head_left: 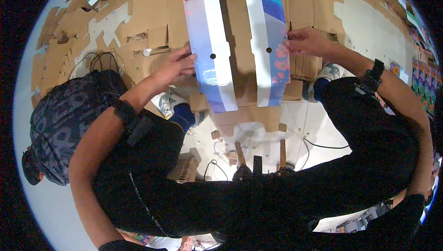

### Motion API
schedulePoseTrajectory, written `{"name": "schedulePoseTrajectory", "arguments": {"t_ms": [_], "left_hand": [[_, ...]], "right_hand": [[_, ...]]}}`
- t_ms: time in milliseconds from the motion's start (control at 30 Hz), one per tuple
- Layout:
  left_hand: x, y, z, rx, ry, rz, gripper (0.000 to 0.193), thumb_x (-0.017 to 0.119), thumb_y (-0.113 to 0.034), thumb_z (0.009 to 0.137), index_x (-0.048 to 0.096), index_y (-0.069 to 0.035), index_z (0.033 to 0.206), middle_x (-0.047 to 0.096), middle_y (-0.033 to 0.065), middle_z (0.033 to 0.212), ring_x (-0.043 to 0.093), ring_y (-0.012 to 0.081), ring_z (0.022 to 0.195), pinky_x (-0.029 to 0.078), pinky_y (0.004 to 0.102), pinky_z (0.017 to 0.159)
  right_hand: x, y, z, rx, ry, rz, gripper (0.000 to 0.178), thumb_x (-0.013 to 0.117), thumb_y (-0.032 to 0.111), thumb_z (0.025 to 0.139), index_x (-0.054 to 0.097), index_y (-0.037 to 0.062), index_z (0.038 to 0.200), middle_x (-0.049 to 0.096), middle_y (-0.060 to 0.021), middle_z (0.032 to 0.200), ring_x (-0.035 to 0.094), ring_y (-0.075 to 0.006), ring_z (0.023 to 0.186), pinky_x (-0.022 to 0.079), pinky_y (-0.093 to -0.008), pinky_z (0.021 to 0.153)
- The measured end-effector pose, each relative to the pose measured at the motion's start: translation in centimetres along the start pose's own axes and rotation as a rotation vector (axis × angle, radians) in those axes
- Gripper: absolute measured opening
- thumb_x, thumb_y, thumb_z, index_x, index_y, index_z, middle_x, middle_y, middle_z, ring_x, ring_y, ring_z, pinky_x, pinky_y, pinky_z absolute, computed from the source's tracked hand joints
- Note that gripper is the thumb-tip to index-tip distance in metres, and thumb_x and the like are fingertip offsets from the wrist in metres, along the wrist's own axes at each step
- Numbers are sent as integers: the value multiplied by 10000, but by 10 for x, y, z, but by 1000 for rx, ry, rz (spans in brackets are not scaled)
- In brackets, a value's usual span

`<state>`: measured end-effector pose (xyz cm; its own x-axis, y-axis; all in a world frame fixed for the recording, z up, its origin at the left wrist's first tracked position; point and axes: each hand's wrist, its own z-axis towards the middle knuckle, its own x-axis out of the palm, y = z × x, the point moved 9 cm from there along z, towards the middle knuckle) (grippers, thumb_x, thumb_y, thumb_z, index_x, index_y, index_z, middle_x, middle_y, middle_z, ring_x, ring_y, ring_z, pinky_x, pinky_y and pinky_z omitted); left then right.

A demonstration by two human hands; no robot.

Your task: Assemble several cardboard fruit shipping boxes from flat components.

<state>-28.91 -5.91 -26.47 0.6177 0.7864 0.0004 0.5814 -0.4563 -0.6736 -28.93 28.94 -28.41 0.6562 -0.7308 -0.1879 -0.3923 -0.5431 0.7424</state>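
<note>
A long printed cardboard piece (276,29) lies in front of me, blue and purple with pink flowers. Two white strips run along its length, each with a black round hole, and a brown cardboard band shows between them. At its left edge is my left hand (177,64), fingertips against the side and fingers slightly parted. My right hand (307,42) pinches the right edge a little farther up. The undersides of both grips are hidden behind the edges.
Flattened brown cardboard (157,2) covers much of the floor. My shoes (170,104) flank the piece. A dark patterned bundle (76,122) sits at my left, beside thin black cables (99,57). Colourful printed sheets (422,80) stand at the far right.
</note>
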Motion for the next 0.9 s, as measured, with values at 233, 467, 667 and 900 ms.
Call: {"name": "schedulePoseTrajectory", "arguments": {"t_ms": [233,467,667,900], "left_hand": [[-8,1,6,12,-61,82,414,572,-220,1001,504,-63,1377,609,26,1188,583,105,997,491,264,875],[5,-64,-23,507,-489,680,667,685,-187,838,410,-97,1439,380,178,1476,427,339,1316,384,444,1081],[99,-73,-45,904,22,1362,825,794,-386,737,424,-133,1429,283,178,1546,240,381,1449,207,565,1179],[112,-65,-31,844,-52,1617,764,866,-332,630,513,-80,1259,363,153,1472,245,368,1443,233,609,1152]], "right_hand": [[3,0,8,-35,-27,-38,260,642,201,931,663,-35,1037,675,-32,859,614,-98,787,505,-270,721],[4,15,-4,6,-236,-301,430,636,179,882,520,-40,1234,671,-151,1076,646,-237,951,515,-371,877],[24,89,-34,-358,-553,-856,769,728,294,768,386,66,1418,288,-232,1526,249,-420,1421,288,-536,1136],[100,107,-38,-632,-123,-1129,866,846,335,635,431,104,1359,196,-213,1580,183,-409,1471,186,-560,1192]]}}
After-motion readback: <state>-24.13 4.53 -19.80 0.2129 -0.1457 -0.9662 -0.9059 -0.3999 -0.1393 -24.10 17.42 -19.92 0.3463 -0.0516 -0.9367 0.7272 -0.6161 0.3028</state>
